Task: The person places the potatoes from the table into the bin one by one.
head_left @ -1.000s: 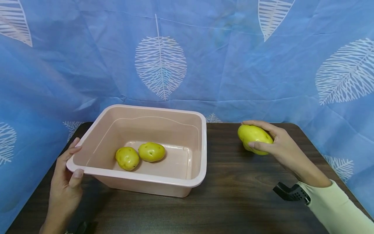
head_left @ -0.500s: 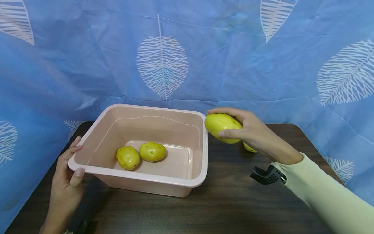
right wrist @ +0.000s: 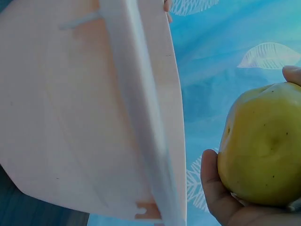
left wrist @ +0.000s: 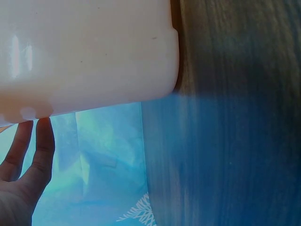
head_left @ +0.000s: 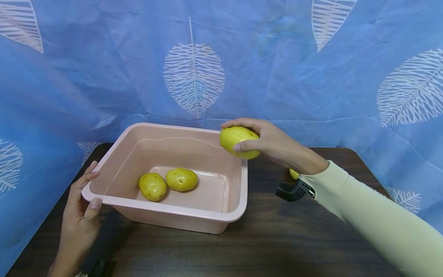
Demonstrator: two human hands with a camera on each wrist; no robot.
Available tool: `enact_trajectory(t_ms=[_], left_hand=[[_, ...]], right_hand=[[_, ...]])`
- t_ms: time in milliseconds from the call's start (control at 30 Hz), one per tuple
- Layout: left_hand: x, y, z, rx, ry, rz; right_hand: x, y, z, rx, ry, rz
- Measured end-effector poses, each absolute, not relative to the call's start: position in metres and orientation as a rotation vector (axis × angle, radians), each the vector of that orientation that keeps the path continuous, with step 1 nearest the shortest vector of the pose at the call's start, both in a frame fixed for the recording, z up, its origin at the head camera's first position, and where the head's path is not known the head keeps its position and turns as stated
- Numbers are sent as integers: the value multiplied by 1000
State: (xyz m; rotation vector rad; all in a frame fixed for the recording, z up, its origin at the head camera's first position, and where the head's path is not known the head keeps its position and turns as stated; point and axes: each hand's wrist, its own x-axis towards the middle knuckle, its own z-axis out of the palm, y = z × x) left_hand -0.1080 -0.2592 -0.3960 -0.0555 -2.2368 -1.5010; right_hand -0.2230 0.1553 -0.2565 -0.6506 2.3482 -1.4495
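Note:
My right hand (head_left: pixel 278 144) holds a glossy yellow potato (head_left: pixel 238 138) above the right rim of a pale pink plastic tub (head_left: pixel 166 208). The right wrist view shows the potato (right wrist: pixel 263 146) between the thumb and fingers, apart from the tub wall. My left hand (head_left: pixel 81 215) grips the tub's left front corner, thumb on the near rim and fingers at the side. Inside the tub, a rounder potato (head_left: pixel 152 187) lies beside an oval potato (head_left: pixel 181 179) on the floor. Another yellow potato (head_left: pixel 293 174) is on the table, mostly hidden behind my right wrist.
The dark wooden table (head_left: pixel 263 238) has rounded back corners. A blue cloth (head_left: pixel 252 77) printed with white leaves hangs directly behind it. A black wrist device (head_left: pixel 294 191) sits on my right wrist, below the pale sleeve (head_left: pixel 363 215).
My right hand has lifted the potato from the table's right side and carried it left to the tub, uncovering another potato there. My left hand keeps its grip on the tub.

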Motion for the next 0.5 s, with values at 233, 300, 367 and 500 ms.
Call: enact_trajectory(t_ms=[233,300,367,500], left_hand=[[-108,-259,-397,-62,-2235,-1506],[-109,-260,-398,-66,-2229,-1510],[-109,-260,-398,-63,-2231,-1507],[-110,-262,-397,-69,-2231,-1514]], right_hand=[[-237,140,-255,-681,2295,-1400],[-241,135,-255,-686,2260,-1403],[-245,130,-255,-696,2227,-1400],[-253,121,-255,-747,2198,-1364]])
